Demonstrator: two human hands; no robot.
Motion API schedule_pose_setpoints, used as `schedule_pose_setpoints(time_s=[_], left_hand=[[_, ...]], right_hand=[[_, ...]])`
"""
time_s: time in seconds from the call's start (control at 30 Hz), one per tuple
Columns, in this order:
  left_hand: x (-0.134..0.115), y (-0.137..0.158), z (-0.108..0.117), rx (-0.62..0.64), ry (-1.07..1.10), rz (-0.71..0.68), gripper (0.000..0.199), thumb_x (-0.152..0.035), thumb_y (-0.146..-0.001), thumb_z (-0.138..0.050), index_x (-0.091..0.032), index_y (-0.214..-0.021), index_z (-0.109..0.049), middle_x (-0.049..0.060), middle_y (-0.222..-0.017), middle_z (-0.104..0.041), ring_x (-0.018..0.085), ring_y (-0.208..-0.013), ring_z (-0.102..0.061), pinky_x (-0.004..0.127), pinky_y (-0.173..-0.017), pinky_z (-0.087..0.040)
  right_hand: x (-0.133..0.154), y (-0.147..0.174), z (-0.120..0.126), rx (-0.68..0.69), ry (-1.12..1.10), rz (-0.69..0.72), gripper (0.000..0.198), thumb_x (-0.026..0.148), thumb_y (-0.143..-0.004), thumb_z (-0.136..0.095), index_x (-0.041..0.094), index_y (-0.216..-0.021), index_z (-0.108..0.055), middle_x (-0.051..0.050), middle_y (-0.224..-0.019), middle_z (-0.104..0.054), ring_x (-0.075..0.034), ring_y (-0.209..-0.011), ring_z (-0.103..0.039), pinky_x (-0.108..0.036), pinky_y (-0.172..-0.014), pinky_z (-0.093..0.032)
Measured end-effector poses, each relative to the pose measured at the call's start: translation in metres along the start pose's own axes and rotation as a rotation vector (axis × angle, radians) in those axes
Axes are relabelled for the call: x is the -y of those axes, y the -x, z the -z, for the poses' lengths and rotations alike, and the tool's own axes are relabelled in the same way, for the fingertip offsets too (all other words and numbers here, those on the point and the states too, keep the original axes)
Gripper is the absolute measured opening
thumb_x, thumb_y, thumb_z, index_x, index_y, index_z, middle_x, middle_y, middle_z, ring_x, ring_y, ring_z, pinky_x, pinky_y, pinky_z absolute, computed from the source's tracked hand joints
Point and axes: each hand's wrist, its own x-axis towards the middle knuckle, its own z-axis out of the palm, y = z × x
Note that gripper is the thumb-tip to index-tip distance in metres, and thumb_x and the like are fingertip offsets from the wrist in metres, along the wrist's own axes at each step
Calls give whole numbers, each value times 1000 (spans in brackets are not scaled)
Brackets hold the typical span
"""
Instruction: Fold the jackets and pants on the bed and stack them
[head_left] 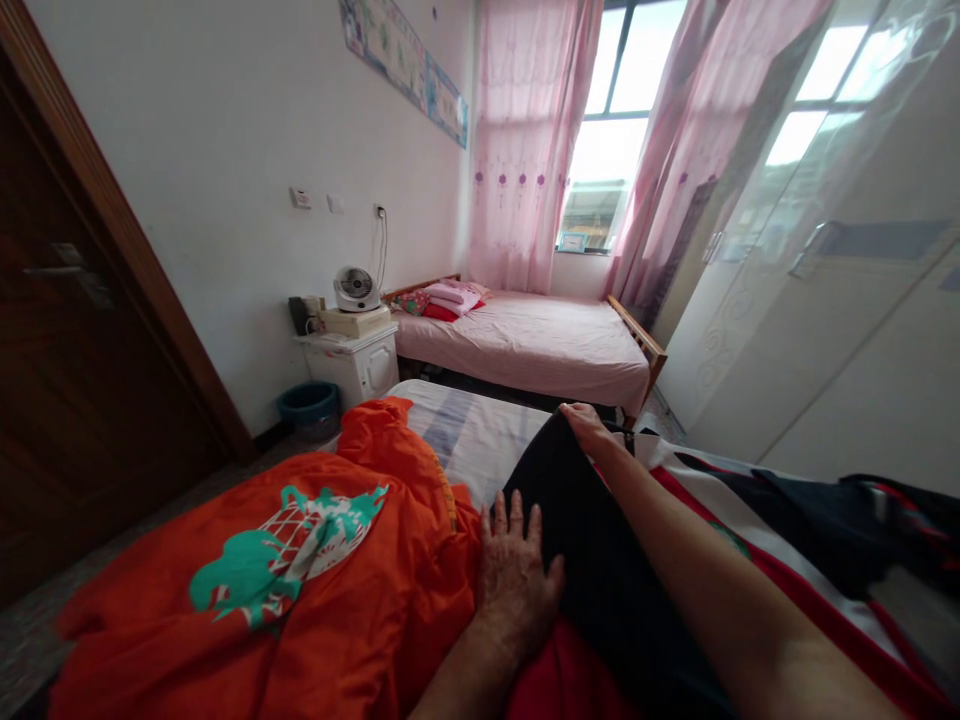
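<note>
My left hand (pixel 516 575) lies with fingers spread on the near left edge of a black piece of clothing (pixel 600 540), beside an orange garment. My right hand (pixel 589 428) pinches the far corner of that black clothing and holds it raised a little. I cannot tell what kind of garment the black cloth is. The orange garment (pixel 300 630), with a green and white print, is heaped to the left. Red cloth (pixel 562 675) shows below my left wrist. To the right of my right forearm lies dark, white and red clothing (pixel 795 540).
The clothes lie on a surface with a pale striped cover (pixel 480 440). Beyond it stands a bed (pixel 525 335) with pink bedding. A white nightstand (pixel 352 365) carries a small fan (pixel 356 288); a blue bin (pixel 311 405) is beside it. White wardrobes (pixel 810 330) line the right.
</note>
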Motion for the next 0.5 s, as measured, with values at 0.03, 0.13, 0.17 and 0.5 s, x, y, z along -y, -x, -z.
schedule_pose_setpoints(time_s=[0.03, 0.13, 0.17, 0.5], left_hand=[[0, 0, -1, 2, -5, 4, 68, -55, -85, -42, -16, -140, -40, 18, -149, -27, 39, -139, -16, 58, -111, -13], [-1, 1, -1, -10, -22, 21, 66, -56, -85, -40, -16, -138, -42, 18, -148, -30, 37, -139, -16, 55, -112, -13], [-2, 1, -1, -23, -28, 24, 65, -56, -86, -40, -17, -138, -43, 17, -148, -31, 36, -139, -17, 55, -112, -14], [-4, 1, 2, -78, -166, -18, 58, -48, -87, -43, -16, -134, -48, 18, -144, -38, 36, -136, -27, 53, -109, -19]], right_hand=[[-1, -1, 1, -9, 26, 8, 31, 38, -90, -54, 15, -109, -58, -5, -106, -60, -18, -90, -60, -37, -78, -51], [3, 7, -1, -51, 144, 82, 28, 33, -93, -46, 14, -111, -57, -10, -111, -59, -20, -100, -58, -41, -88, -46], [6, 12, -2, -70, 172, 129, 29, 31, -95, -41, 15, -114, -56, -12, -117, -57, -22, -107, -55, -41, -93, -42], [-24, 86, 8, 184, 420, 411, 53, 46, -91, -43, 15, -134, -47, -12, -146, -36, -27, -137, -25, -44, -110, -22]])
